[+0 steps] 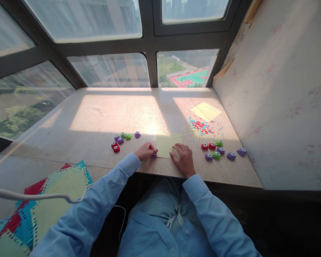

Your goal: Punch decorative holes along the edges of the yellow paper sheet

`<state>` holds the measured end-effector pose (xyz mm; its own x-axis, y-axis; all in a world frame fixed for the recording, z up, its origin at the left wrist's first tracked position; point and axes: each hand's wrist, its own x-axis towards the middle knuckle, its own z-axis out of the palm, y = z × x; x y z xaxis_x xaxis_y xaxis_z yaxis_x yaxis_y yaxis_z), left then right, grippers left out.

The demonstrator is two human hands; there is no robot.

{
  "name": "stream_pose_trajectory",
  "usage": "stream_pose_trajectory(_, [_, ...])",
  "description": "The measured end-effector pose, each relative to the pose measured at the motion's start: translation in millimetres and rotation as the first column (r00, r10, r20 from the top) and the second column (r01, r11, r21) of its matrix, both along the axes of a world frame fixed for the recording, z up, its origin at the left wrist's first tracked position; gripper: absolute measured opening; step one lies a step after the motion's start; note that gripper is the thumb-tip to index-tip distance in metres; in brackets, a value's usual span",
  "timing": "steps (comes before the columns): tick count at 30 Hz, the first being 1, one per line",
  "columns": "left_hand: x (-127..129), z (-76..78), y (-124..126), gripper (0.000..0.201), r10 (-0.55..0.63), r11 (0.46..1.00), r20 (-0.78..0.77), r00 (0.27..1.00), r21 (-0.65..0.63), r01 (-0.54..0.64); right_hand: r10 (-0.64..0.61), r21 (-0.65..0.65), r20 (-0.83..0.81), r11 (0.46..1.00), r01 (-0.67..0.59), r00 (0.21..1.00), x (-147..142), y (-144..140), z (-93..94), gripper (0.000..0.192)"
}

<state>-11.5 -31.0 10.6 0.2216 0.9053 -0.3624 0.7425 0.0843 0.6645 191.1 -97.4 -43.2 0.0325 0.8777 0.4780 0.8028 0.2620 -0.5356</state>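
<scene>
The yellow-green paper [167,144] lies flat on the wooden table [96,121], near the front edge. The left hand [146,151] is curled tight on a little purple punch [154,155] at the paper's left bottom corner. The right hand [183,159] is open & lies flat on the paper's right bottom part. Left of the paper sit 7 small punches [121,140]. Right of it sit 7 more punches [220,150]. Behind those, right of the paper, is a pile of red & blue bits [202,127].

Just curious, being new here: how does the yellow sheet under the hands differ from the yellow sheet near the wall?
The near sheet lies in shade, pinned by the right hand, its edges punched with holes. The far sheet lies in sunlight, untouched, beyond the confetti. Both are pale yellow and flat on the table.
</scene>
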Motion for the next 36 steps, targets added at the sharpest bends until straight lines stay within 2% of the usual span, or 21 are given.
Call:
stream_pose_trajectory(5, [-6, -1.9, 1, 0.023, -0.028, 0.998, 0.100, 0.995, 0.053, 0.023, -0.019, -0.038, 0.081, 0.999, 0.023, 0.996, 1, 1, -2.4, 0.021])
stream_pose_trajectory(11, [-26, -11.1, -8, 0.023, 0.067, 0.981, 0.138, 0.988, 0.173, -0.091, -0.029, -0.055, 0.067, 0.998, 0.033, 0.997, 1, 2, -2.6, 0.019])
stream_pose_trajectory(16, [-33, -16.8, -20, 0.034, 0.088, 0.966, 0.166, 0.982, 0.227, -0.125, -0.022, -0.038, 0.031, 0.999, 0.023, 0.999, 2, 1, -3.5, 0.021])
stream_pose_trajectory(22, [-35, -24.7, -34, 0.034, 0.103, 0.893, 0.091, 0.991, 0.431, -0.132, -0.018, 0.005, -0.050, 1.000, 0.018, 0.999, 3, 3, -5.2, 0.022])
stream_pose_trajectory(25, [-35, -26.7, -38, 0.026, 0.147, 0.877, 0.180, 0.973, 0.431, -0.212, -0.014, 0.028, -0.095, 0.999, 0.017, 0.995, 3, 2, -5.5, 0.021])
stream_pose_trajectory(27, [-36, -25.5, -40, 0.032, 0.192, 0.887, 0.340, 0.921, 0.342, -0.311, -0.004, 0.058, -0.130, 0.998, 0.012, 0.992, 4, 1, -4.4, 0.021])
stream_pose_trajectory(29, [-36, -22.1, -43, 0.043, 0.258, 0.891, 0.512, 0.820, 0.203, -0.407, 0.013, 0.097, -0.159, 0.995, 0.002, 0.987, 4, -1, -2.3, 0.020])
stream_pose_trajectory(31, [-38, -17.1, -46, 0.050, 0.327, 0.871, 0.630, 0.704, 0.088, -0.483, 0.036, 0.128, -0.188, 0.992, -0.012, 0.981, 4, -4, 0.3, 0.019])
stream_pose_trajectory(34, [-40, -8.8, -52, 0.056, 0.416, 0.823, 0.718, 0.558, -0.037, -0.567, 0.048, 0.152, -0.253, 0.988, -0.009, 0.966, 4, -9, 3.1, 0.019])
stream_pose_trajectory(36, [-39, -3.9, -57, 0.057, 0.449, 0.807, 0.738, 0.503, -0.093, -0.583, 0.036, 0.150, -0.312, 0.989, 0.012, 0.949, 3, -16, 3.6, 0.018])
